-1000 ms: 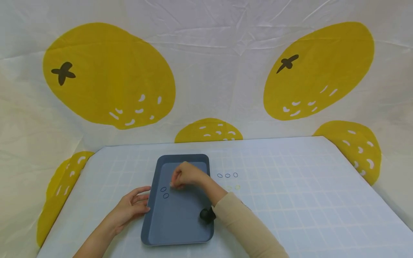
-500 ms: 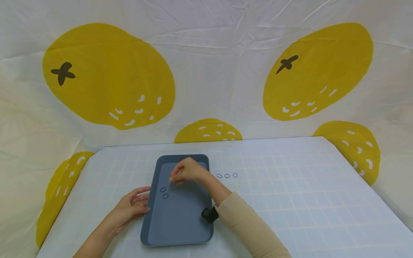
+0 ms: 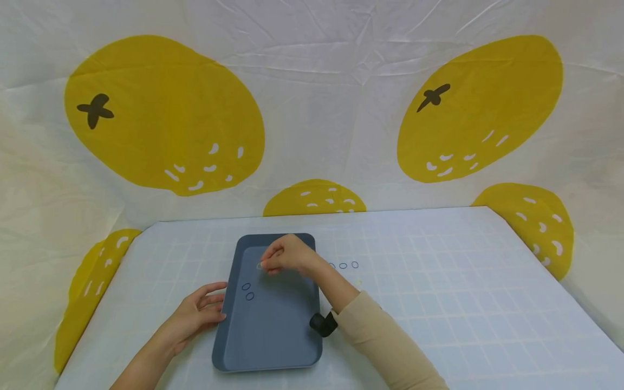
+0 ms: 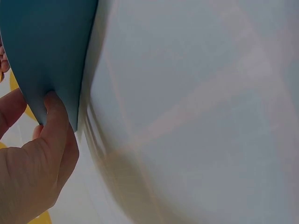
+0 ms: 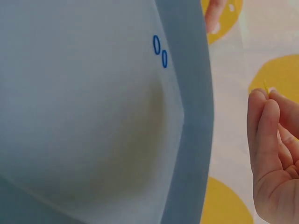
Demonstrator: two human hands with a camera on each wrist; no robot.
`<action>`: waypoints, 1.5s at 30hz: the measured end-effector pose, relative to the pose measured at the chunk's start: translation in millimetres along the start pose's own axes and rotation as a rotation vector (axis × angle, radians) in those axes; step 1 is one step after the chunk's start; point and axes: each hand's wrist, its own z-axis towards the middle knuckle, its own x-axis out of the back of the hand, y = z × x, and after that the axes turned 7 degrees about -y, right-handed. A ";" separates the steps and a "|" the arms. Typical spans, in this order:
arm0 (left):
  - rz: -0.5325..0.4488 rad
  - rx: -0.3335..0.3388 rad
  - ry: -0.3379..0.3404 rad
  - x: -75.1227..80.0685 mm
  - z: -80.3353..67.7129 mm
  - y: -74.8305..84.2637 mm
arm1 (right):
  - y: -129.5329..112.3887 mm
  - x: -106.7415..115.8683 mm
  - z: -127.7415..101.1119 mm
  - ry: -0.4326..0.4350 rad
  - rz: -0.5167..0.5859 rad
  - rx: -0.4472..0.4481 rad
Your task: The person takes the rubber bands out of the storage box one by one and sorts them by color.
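My right hand [image 3: 287, 255] is over the far part of a grey-blue tray [image 3: 273, 346]. Its thumb and fingertips pinch a small yellow rubber band [image 3: 259, 266], whose thin tip stands up from the fingers in the right wrist view. Two blue rubber bands [image 3: 246, 286] lie near the tray's left side, nearer me than the pinched one. My left hand [image 3: 197, 314] touches the tray's left edge with relaxed fingers. In the left wrist view, a fingertip [image 4: 52, 100] rests against the tray's outer wall.
Beyond the tray's right edge, several blue rubber bands [image 3: 343, 266] lie in a row on the pale checked tablecloth [image 3: 439, 292]. A yellow one [image 3: 359, 282] lies nearer, beside the right forearm. A white cloth with yellow fruit prints [image 3: 331, 108] hangs behind.
My right hand has moved towards the tray's far end, and the yellow rubber band at its fingertips now shows. My left hand and the tray stay in place.
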 end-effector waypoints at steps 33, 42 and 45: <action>-0.002 -0.002 0.004 -0.5 -1.6 0.0 | 10.4 42.0 -43.8 0.006 -0.044 0.032; 0.002 -0.002 0.001 -0.4 -1.4 -0.2 | 14.1 48.5 -57.8 0.014 -0.032 0.027; 0.001 -0.002 -0.004 0.0 -1.3 -0.3 | 17.2 51.8 -61.6 0.015 -0.031 0.042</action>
